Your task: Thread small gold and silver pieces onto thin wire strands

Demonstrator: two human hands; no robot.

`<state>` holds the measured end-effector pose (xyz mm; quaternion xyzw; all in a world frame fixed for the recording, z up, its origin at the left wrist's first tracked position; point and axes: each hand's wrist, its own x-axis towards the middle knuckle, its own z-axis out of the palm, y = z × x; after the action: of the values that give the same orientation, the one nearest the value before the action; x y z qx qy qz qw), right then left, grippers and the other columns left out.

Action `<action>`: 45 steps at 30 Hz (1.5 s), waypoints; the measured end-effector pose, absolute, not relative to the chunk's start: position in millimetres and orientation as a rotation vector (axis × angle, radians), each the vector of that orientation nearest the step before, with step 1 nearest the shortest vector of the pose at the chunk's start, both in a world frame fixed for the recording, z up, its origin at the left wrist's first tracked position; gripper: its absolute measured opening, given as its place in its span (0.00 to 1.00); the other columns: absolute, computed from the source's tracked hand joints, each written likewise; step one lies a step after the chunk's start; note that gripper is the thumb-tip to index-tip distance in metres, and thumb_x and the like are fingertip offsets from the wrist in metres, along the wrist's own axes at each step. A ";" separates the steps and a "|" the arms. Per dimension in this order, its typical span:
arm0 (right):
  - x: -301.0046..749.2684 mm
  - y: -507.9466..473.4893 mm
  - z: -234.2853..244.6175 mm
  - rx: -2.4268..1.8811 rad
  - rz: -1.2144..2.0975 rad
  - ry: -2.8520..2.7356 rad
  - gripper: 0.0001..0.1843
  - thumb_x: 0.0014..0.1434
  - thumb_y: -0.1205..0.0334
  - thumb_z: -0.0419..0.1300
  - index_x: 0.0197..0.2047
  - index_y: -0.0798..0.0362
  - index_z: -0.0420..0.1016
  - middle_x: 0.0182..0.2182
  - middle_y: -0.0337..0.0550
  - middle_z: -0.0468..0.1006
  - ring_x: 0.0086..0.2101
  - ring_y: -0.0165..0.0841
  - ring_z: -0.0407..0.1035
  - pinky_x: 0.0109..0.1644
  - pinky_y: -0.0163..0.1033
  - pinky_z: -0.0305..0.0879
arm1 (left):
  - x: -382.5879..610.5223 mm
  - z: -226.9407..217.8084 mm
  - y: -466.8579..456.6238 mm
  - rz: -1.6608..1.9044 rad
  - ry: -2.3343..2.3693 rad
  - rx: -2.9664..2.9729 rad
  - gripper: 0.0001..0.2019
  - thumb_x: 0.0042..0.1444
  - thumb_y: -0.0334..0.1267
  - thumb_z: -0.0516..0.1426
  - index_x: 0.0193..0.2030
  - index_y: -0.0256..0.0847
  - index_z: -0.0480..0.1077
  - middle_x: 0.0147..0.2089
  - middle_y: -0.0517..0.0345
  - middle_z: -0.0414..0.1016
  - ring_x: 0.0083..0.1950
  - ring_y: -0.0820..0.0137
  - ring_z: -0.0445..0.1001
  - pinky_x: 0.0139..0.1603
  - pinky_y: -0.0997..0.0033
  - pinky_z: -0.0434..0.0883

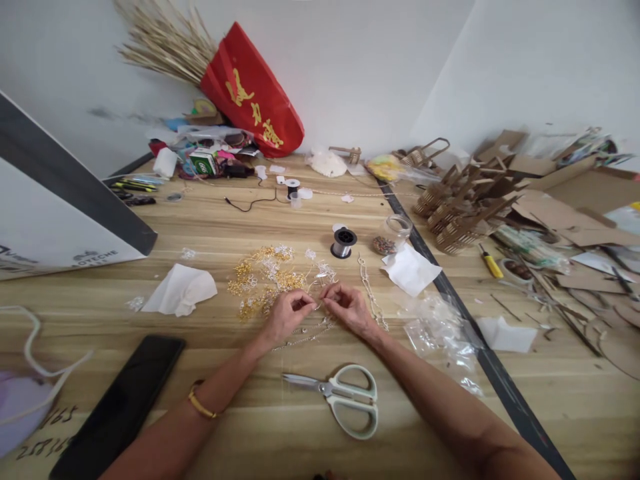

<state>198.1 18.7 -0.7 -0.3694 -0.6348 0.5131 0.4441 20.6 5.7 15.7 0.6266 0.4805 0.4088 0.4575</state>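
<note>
Both my hands meet over the middle of the wooden table. My left hand point(289, 315) is closed in a pinch, thumb against fingertips, and my right hand point(349, 307) pinches facing it. Whatever fine thing lies between the fingertips is too small to make out. Just below them runs a thin beaded chain point(305, 341). Heaps of gold and silver beads and findings point(243, 273) lie behind and left of my hands. A second pale chain point(367, 288) stretches beside my right hand. Nearer me rest white-handled scissors point(345, 393), blades pointing left.
A wire spool point(343, 243), a clear jar point(399, 227) and white paper point(411, 269) stand behind my right hand. Plastic bags point(443, 337) lie right. At left are a tissue point(181, 291), a black phone point(123, 403) and a large box point(60, 200). Small wooden baskets point(450, 207) crowd the right.
</note>
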 end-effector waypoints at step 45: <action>194.3 11.0 -8.9 -0.759 0.767 -2.089 0.06 0.65 0.62 0.49 0.41 0.53 0.64 0.32 0.43 0.71 0.30 0.29 0.66 0.36 0.34 0.64 | 25.1 12.5 -7.1 0.944 1.343 2.510 0.11 0.64 0.36 0.47 0.31 0.39 0.65 0.32 0.55 0.70 0.37 0.66 0.67 0.39 0.65 0.66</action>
<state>194.3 11.0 -8.9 -0.2981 -0.8199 0.3012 0.3849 25.1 -7.1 12.5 0.8347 0.4467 0.3141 0.0713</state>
